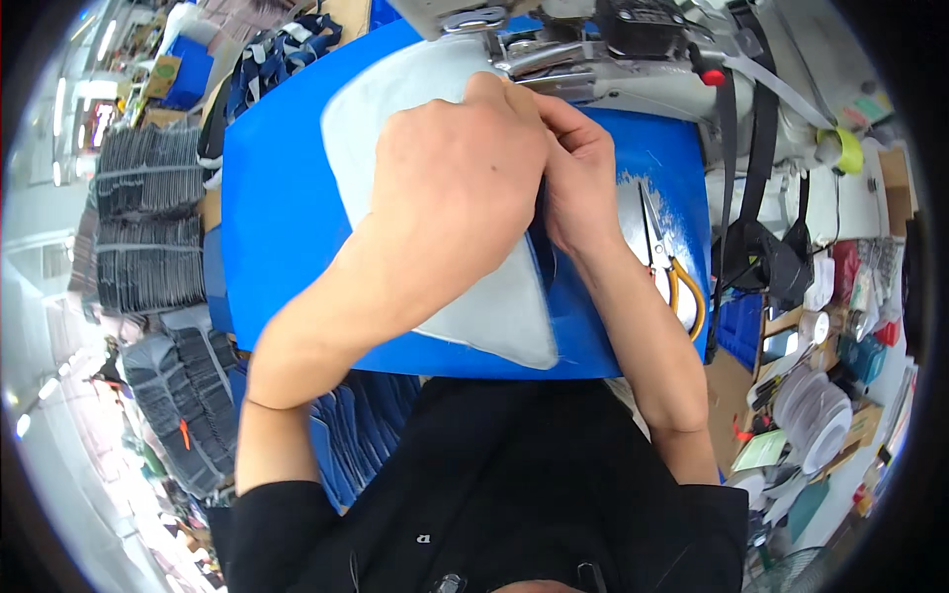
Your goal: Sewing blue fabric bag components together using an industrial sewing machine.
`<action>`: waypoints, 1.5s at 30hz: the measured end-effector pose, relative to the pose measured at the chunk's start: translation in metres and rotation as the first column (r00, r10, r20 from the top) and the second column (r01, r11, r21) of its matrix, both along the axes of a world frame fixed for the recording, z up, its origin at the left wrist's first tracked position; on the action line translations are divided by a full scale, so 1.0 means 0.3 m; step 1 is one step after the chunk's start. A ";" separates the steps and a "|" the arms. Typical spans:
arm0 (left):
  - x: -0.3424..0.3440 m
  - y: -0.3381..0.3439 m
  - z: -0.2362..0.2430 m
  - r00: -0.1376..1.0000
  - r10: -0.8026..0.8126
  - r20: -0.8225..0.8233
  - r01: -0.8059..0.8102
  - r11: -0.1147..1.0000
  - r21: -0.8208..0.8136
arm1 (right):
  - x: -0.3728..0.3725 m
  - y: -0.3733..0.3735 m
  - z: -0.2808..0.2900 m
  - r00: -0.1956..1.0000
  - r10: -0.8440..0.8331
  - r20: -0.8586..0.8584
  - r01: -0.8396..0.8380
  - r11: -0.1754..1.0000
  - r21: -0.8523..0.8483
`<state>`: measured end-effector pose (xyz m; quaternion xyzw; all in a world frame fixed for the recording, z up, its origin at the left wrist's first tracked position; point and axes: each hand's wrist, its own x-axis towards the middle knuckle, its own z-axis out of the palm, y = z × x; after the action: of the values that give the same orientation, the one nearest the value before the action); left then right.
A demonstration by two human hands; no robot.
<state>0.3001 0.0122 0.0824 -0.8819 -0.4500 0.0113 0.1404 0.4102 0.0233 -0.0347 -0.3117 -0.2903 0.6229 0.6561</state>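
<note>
Directly under left hand [460, 173], grey fabric piece [494, 316]

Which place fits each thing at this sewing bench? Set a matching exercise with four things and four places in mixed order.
Things:
1. grey fabric piece
2. scissors
3. left hand
4. stacked dark pieces

Places:
A. far left, beside the blue table
B. pressing down on the fabric
C. on the table, right of the right hand
D. spread under both hands

Pairs: 1-D, 2-C, 3-B, 4-A
</note>
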 end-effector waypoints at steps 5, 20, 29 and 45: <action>0.003 0.003 -0.058 0.933 0.124 0.339 -0.109 0.992 -0.065 | 0.027 -0.044 -0.019 0.985 0.008 0.171 -0.016 0.999 0.046; -0.038 -0.179 -0.020 0.827 0.180 0.533 0.028 0.933 -0.359 | 0.066 -0.173 0.016 0.958 0.083 0.274 -0.099 0.994 0.044; -0.060 -0.115 0.000 0.758 0.181 0.626 0.095 0.920 -0.381 | 0.036 -0.130 0.028 0.989 0.103 0.110 -0.110 0.992 0.055; -0.053 0.018 0.006 0.843 0.154 0.515 0.033 0.942 -0.335 | 0.021 -0.099 0.025 0.984 0.055 0.167 -0.068 0.995 0.072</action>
<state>0.2843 0.0175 0.0841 -0.8458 -0.4908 -0.1546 -0.1408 0.4165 -0.0063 -0.0273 -0.3273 -0.3770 0.6033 0.6219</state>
